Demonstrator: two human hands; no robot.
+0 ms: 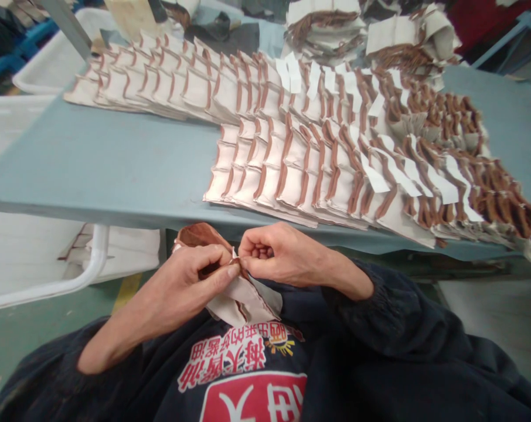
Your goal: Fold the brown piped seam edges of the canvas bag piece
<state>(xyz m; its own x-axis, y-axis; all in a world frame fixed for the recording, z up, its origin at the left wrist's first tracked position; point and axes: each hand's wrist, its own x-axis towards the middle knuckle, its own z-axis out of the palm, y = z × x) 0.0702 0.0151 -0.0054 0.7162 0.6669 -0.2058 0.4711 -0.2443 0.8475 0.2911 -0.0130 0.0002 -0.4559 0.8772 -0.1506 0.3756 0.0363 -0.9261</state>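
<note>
A cream fabric piece with a brown lining (243,300) is held up in front of my apron, just off the table's near edge. My left hand (204,275) pinches its upper edge between thumb and fingers. Close beside it, my right hand (276,252) is closed in a pinch at the same edge, its fingertips meeting the left thumb. The exact bit between the right fingertips is too small to make out. Part of the brown inner side shows above my left hand.
Overlapping rows of similar cream and brown pieces (283,176) lie across the blue-grey table (160,158), some with white paper strips (441,183). Bundled stacks (324,26) sit at the back. White bins (50,67) and a curved white rail (96,264) are at left.
</note>
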